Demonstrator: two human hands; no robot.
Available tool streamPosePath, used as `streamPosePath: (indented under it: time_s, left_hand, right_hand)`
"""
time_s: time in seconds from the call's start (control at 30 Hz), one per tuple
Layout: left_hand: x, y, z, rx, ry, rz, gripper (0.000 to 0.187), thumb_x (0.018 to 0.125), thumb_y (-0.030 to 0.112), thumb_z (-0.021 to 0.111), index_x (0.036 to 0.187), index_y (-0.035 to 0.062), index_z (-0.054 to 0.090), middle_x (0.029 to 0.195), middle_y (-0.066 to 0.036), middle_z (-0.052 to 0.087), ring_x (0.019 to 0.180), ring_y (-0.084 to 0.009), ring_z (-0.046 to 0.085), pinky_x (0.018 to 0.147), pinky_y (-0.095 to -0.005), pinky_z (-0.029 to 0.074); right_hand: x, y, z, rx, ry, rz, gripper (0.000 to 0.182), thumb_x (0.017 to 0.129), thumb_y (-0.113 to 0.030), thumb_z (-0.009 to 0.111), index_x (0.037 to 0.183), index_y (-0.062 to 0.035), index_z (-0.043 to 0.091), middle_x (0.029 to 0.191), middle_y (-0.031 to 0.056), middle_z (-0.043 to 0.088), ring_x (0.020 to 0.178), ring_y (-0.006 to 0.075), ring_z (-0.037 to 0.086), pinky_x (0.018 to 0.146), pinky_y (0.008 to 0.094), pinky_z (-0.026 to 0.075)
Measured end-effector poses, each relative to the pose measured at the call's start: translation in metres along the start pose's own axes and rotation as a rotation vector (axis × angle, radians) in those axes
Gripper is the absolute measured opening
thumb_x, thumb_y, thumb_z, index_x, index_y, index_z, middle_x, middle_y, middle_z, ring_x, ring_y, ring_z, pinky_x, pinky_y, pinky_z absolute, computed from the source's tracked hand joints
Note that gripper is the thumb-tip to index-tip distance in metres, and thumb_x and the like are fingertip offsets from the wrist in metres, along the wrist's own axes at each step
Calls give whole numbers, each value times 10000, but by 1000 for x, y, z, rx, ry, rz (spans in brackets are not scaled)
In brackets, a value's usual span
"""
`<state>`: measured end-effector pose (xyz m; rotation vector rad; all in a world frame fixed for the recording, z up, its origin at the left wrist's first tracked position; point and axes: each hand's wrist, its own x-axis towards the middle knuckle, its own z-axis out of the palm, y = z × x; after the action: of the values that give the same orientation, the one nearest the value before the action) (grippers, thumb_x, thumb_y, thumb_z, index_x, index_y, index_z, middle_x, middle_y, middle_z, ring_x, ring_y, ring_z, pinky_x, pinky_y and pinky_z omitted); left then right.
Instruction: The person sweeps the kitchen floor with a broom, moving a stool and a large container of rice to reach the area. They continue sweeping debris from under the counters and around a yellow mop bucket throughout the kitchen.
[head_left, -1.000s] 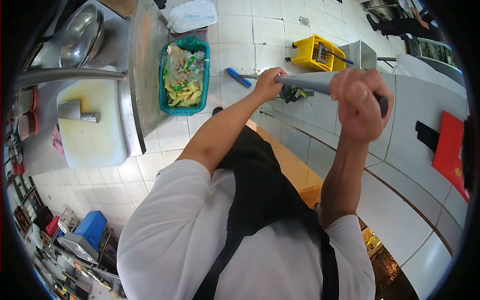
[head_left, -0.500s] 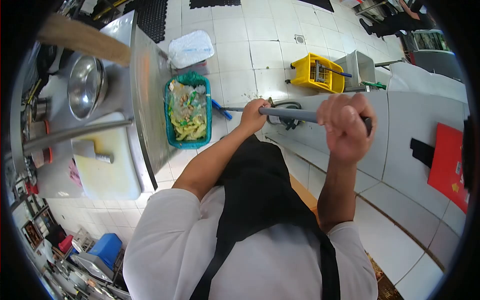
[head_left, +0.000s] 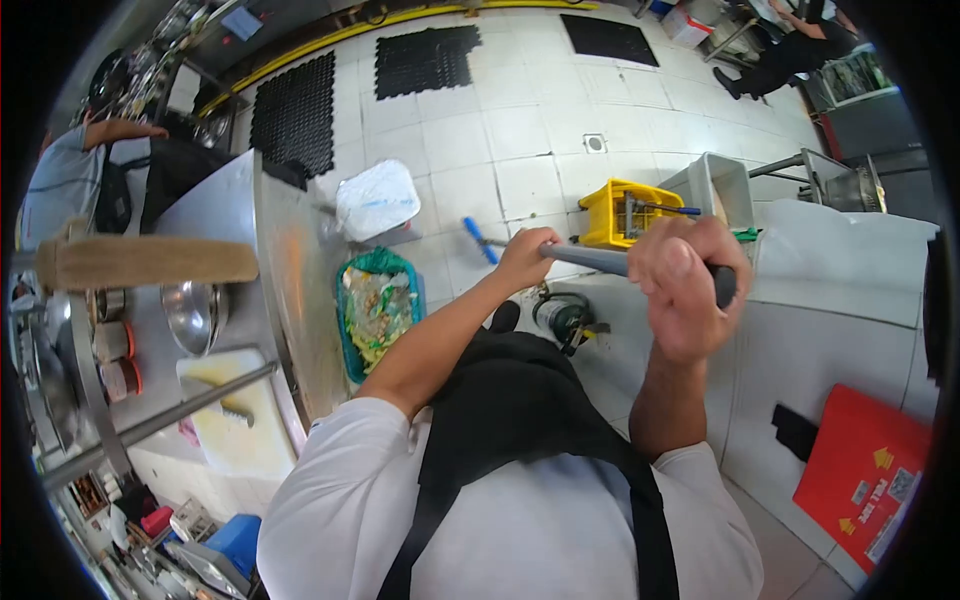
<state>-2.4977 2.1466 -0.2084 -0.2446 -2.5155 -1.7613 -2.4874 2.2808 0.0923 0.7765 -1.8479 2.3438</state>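
Observation:
A grey pole (head_left: 590,258) runs from a blue broom-like head (head_left: 480,241) low over the white tiled floor up to the right. My left hand (head_left: 527,260) is closed round its middle part. Around the black-tipped upper end, my right hand (head_left: 688,285) is wrapped in a fist. Left of the blue head stands a teal bin (head_left: 352,340) lined with green plastic and filled with scraps. Behind that bin is a white-covered container (head_left: 378,202). Just below my left hand, a dark round object with a hose (head_left: 565,318) sits by the white wall.
A yellow mop bucket (head_left: 600,218) and a grey bin (head_left: 720,190) stand ahead right. At left, a steel counter (head_left: 215,205) carries bowls, a white cutting board (head_left: 235,430) and a knife. One person (head_left: 70,190) is at the left, another (head_left: 790,60) at the far right.
The view has tilted up and shifted, bringing more far floor and a person at left into sight. The blue head is farther from the teal bin. Both hands keep their hold on the pole.

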Motion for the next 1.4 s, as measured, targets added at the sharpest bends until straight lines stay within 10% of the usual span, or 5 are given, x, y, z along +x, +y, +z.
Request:
streamPosePath:
  time_s: [0.6, 0.77, 1.07, 1.23, 1.4]
  left_hand:
    - [245, -36, -84, -197, -413, 58, 159, 872, 186, 680, 943, 45, 659, 762, -123, 632, 711, -254, 601, 669, -381, 469]
    - [324, -3, -104, -394, -403, -28, 183, 929, 204, 685, 959, 23, 685, 790, 13, 624, 762, -85, 548, 693, -276, 457]
    - [477, 29, -139, -564, -462, -81, 199, 959, 225, 682, 967, 27, 695, 789, 40, 600, 732, -49, 499, 662, -222, 411]
    - [519, 34, -128, -596, -753, -126, 181, 983, 211, 643, 1010, 36, 682, 775, 28, 589, 712, -38, 486, 647, -197, 375]
    - [565, 55, -126, -691, -941, -115, 221, 993, 211, 625, 1009, -5, 670, 749, 4, 583, 666, -36, 440, 607, -198, 333]
  right_hand:
    - [229, 69, 3, -49, 36, -27, 299, 853, -206, 780, 927, -24, 555, 736, 0, 562, 662, 72, 514, 619, 238, 438]
    - [248, 98, -19, -319, 143, -38, 716, 852, -323, 763, 1394, 29, 455, 1360, 145, 524, 1223, 246, 544, 1044, 403, 411]
    - [212, 291, -100, -560, 537, 600, 517, 862, -206, 756, 1315, -68, 549, 1161, 151, 623, 1055, 241, 623, 883, 376, 534]
    - [235, 375, -143, -955, 449, 547, 681, 813, -281, 781, 1398, -77, 497, 1335, 227, 551, 1266, 415, 492, 1070, 454, 417]
    - [278, 438, -176, -854, 370, 549, 407, 846, -260, 719, 1198, -88, 608, 1066, 212, 671, 1034, 408, 626, 893, 474, 503]
